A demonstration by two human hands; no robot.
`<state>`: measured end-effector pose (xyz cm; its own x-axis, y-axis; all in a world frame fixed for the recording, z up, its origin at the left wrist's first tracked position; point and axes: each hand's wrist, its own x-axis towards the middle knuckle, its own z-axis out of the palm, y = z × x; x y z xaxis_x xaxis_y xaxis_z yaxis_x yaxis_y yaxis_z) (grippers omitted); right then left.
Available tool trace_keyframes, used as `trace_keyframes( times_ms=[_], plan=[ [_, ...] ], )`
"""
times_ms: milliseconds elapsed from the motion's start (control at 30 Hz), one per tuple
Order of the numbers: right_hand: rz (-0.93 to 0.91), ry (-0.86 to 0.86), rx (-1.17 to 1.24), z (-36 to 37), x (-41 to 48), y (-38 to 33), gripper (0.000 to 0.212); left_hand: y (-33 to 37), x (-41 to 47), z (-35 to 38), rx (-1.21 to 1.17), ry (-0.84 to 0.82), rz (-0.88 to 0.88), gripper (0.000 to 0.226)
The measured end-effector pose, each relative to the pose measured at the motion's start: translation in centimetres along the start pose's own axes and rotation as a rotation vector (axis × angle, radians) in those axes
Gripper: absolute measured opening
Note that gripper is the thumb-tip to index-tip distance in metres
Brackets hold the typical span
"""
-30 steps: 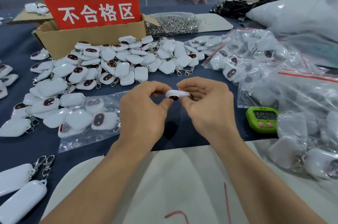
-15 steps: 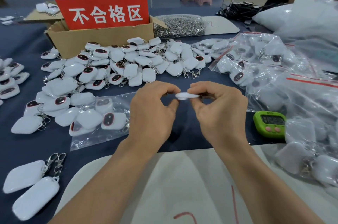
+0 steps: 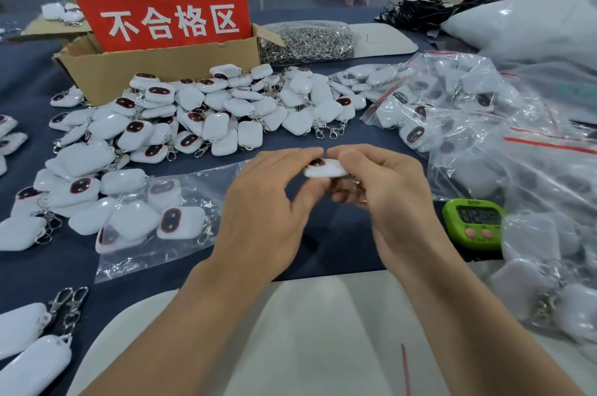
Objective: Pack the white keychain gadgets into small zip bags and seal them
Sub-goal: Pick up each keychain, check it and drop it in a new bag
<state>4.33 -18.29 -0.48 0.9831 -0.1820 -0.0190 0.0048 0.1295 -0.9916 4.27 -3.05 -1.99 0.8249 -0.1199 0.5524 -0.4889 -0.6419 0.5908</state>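
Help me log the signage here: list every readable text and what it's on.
"不合格区": white characters on the red sign standing in the cardboard box.
Display of the green timer: digits and small top label too blurred to read.

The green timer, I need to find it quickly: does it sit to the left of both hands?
No, the green timer lies to the right of the right hand.

On blue table [image 3: 29,269]: gadget pile [image 3: 226,111]; cardboard box [image 3: 161,67]; green timer [image 3: 473,224]; zip bags [image 3: 478,111].
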Motion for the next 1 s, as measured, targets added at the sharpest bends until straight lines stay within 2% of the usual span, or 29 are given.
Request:
trace_keyframes(
  times_ms=[67,167,433,533,567,667,700,800,867,933,1000],
  plan=[
    [-0.008,-0.037,0.031,0.0,-0.3,-0.2,0.023,-0.1,-0.1,-0.1,-0.010,0.040,-0.016,0.030],
    [-0.028,-0.104,0.044,0.0,-0.6,-0.6,0.015,-0.2,-0.1,-0.2,0.006,0.053,-0.045,0.026],
    [-0.085,-0.045,-0.072,0.1,-0.3,0.1,0.017,-0.1,0.1,0.0,-0.028,0.052,-0.038,0.028],
    [-0.089,-0.051,-0.076,0.6,-0.2,0.1,0.016,-0.1,0.0,-0.2,-0.065,0.063,-0.110,0.024],
    [-0.089,-0.047,-0.068,0.7,-0.3,0.2,0.016,0.0,0.1,-0.3,-0.074,0.070,-0.131,0.029],
    [-0.073,-0.012,-0.041,0.7,-0.3,0.2,0.017,0.2,0.1,-0.4,-0.022,0.010,-0.021,0.076],
    [-0.065,-0.006,-0.028,0.6,-0.3,0.1,0.016,0.3,0.1,-0.3,0.001,-0.010,0.018,0.078],
    [-0.040,0.002,0.051,0.5,-0.1,0.0,0.014,0.3,0.0,-0.3,0.028,0.052,0.063,0.047],
    [-0.031,-0.023,0.104,0.4,0.0,0.0,0.021,0.5,0.1,-0.3,0.056,0.083,0.097,0.030],
    [-0.027,-0.094,0.121,0.3,0.0,0.0,0.032,0.7,0.1,-0.4,0.076,0.069,0.110,0.027],
    [-0.054,-0.162,0.046,0.4,-0.1,0.0,0.023,0.8,0.2,-0.6,0.109,0.047,0.097,0.032]
  ],
)
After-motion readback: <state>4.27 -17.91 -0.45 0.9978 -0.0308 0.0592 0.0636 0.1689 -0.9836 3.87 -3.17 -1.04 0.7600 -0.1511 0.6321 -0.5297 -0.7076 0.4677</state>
